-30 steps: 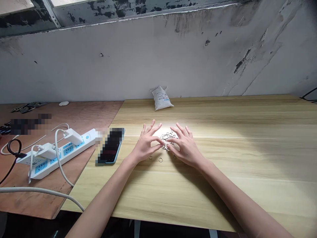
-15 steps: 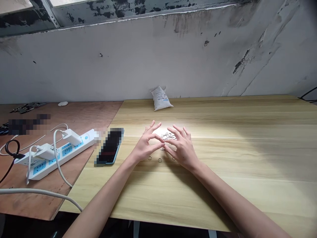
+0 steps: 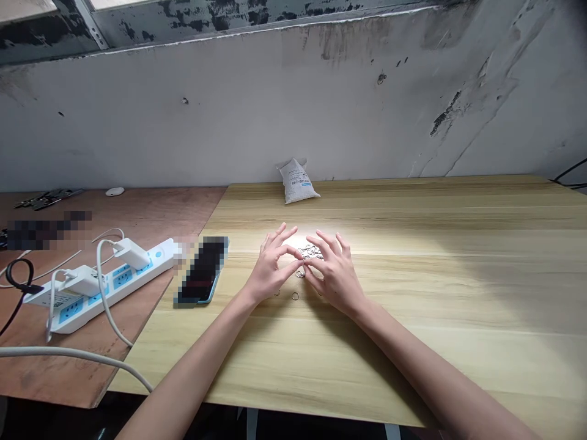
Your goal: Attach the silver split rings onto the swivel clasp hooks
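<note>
My left hand pinches thumb and forefinger together, its other fingers raised. Against those fingertips come the thumb and forefinger of my right hand, also bent inward, with the remaining fingers spread. Whatever lies between the fingertips is too small to make out. Just behind them is a pile of small silvery metal rings, partly covered by my right hand. A few more rings lie below the fingertips, one loose ring on the bare wood, another beside my left hand.
A phone lies left of my left arm. Farther left, a white power strip with chargers and cables rests on a reddish board. A small white printed bag stands at the back of the wooden table, near the wall.
Both hands stay together at nearly the same spot. The right hand has shifted slightly left, now covering more of the ring beneath it. The fingertips have moved only a little.
</note>
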`<state>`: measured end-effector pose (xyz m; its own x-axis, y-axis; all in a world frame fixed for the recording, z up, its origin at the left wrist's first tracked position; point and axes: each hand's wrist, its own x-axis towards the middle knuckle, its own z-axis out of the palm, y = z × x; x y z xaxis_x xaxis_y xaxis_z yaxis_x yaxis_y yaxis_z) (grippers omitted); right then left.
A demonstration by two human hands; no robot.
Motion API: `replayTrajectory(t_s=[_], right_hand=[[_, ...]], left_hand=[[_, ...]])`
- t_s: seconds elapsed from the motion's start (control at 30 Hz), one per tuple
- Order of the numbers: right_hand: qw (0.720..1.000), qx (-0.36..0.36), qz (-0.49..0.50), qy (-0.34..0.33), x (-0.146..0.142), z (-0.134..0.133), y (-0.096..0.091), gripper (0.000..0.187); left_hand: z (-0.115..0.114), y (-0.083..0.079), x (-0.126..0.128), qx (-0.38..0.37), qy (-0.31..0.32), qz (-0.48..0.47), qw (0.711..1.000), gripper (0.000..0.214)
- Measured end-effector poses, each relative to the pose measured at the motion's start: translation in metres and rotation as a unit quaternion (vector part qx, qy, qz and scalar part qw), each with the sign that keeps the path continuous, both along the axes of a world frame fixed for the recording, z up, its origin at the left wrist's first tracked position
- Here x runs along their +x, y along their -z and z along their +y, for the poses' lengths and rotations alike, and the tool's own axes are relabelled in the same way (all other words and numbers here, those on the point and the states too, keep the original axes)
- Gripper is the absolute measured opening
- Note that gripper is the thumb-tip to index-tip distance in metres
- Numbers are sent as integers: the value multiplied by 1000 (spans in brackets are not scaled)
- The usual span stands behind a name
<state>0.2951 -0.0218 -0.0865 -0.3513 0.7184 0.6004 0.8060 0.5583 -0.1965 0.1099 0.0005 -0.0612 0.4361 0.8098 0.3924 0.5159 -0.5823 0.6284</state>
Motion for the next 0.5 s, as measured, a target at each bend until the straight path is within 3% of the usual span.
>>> replayTrajectory(t_s=[0.27,0.5], right_hand=[[998,22,-59,-26,6,4,5,18],[997,23,-68,-26,7,4,4,16]], left_hand=[[3,3,-2,3,-47,9,999,12],[7,3,-7,-4,-45,37,998,14]])
